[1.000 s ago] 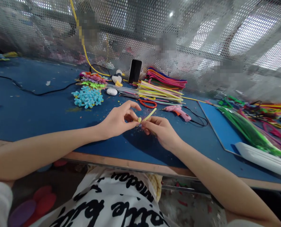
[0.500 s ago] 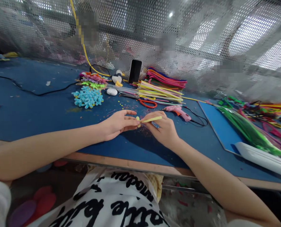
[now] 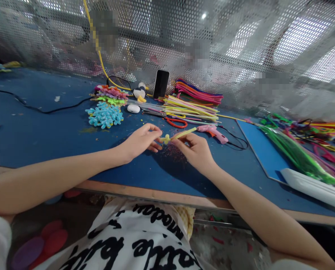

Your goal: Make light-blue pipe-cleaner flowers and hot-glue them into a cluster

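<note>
A pale yellow pipe cleaner (image 3: 166, 139) is stretched between my two hands, bent into small loops in its middle. My left hand (image 3: 146, 140) pinches one end of it between thumb and fingertip. On the other side of the loops my right hand (image 3: 195, 147) grips it, and a straight tail of the pipe cleaner sticks out past the fingers up to the right. Beyond my hands lie red-handled scissors (image 3: 176, 123) and a pink glue gun (image 3: 213, 133). To the left rests a pile of blue fuzzy flower shapes (image 3: 104, 114).
Yellow pipe cleaners (image 3: 190, 109) lie in a bundle at the back, before a phone (image 3: 161, 84) propped upright. A white earbud case (image 3: 133, 108) sits nearby. On the right are a blue board (image 3: 259, 150) and a green bagged bundle (image 3: 297, 155). A black cable (image 3: 49, 111) crosses the left.
My left hand has shifted its hold onto the end of the pipe cleaner, so the looped middle now shows between the hands. The tail in my right hand tilts more upward.
</note>
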